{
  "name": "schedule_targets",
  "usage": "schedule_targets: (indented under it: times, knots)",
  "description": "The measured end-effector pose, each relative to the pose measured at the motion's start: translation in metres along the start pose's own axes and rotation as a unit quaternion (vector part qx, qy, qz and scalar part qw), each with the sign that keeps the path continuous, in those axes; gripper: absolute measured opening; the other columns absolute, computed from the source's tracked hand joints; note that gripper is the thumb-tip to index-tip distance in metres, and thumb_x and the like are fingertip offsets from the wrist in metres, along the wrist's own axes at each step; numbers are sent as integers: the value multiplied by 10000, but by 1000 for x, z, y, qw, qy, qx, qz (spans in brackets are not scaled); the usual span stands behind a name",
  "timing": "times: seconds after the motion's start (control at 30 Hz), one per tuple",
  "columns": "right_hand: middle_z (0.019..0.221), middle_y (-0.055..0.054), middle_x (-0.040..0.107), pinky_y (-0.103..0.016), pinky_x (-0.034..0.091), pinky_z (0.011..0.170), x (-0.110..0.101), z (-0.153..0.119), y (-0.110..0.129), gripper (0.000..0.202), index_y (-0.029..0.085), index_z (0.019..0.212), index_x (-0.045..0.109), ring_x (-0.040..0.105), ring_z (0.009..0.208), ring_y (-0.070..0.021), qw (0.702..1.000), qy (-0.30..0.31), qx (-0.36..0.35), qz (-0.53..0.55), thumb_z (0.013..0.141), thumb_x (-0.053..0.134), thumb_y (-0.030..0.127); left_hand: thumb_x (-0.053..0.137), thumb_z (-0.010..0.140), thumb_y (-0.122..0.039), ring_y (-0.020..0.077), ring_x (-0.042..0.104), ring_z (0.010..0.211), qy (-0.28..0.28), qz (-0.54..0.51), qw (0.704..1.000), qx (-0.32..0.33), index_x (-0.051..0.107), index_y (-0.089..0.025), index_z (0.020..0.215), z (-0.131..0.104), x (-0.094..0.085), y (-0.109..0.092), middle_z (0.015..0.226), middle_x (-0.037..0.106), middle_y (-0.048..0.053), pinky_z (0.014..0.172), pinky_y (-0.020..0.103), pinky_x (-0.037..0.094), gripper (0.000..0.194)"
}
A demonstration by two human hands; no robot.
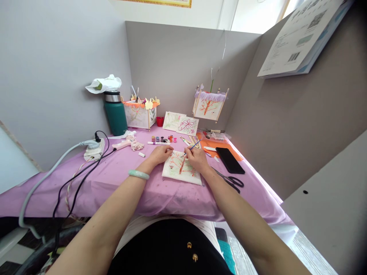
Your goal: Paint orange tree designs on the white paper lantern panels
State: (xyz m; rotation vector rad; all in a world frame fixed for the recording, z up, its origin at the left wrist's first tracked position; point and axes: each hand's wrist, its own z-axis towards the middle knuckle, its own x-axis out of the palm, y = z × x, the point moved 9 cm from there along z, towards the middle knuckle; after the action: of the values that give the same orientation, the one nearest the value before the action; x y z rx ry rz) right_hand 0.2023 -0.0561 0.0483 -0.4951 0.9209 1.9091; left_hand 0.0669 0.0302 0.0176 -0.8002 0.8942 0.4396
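A white sheet (189, 176) lies flat before me, painted with a red-brown tree and pale green marks. My right hand (196, 157) is closed around a thin blue paintbrush (196, 144), its tip down near the sheet's upper part. At the sheet's upper left corner, my left hand (162, 154) has its fingers bent together and gripping the edge. A pale green bangle (138, 174) circles the left wrist. Beyond the hands sit several small paint pots (164, 139) and a white marker with purple ends (158, 143). A white cap (141, 154) lies left of my left hand.
Black scissors (233, 181) and a phone (230, 160) lie right, by an orange sheet (236, 153). Behind stand decorated cards (187, 125), a red cup (159, 121), a pen box (140, 116) and a green bottle (115, 117). A hanging lantern (209, 107) and power strip (94, 149) flank them.
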Motion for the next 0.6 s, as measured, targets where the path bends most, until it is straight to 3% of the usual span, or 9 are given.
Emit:
schedule_targets:
  times: [0.23,0.43,0.6]
  knots:
    - [649,-15,649,-211,362,589,-3,1,-6,277,202,744,618,593,633,-132,999,-20,21,-17,858,401,331,430,783,-318,174,588,832,-2,-2,1000,9,646,-189,991,0,0,0,962,673,44,762,274,428,326]
    - [592,8,618,-199,366,588,7,-1,8,269,193,710,607,574,601,-113,998,42,-32,39,858,408,297,429,778,-318,172,587,801,-4,5,1000,6,651,-192,979,1,1,1,934,678,42,732,271,428,325]
    - [592,17,613,-190,367,588,7,-2,13,260,184,718,609,565,593,-98,995,57,-44,75,858,409,273,431,778,-312,166,590,793,-4,4,1000,7,651,-193,991,1,2,2,925,680,42,735,263,432,328]
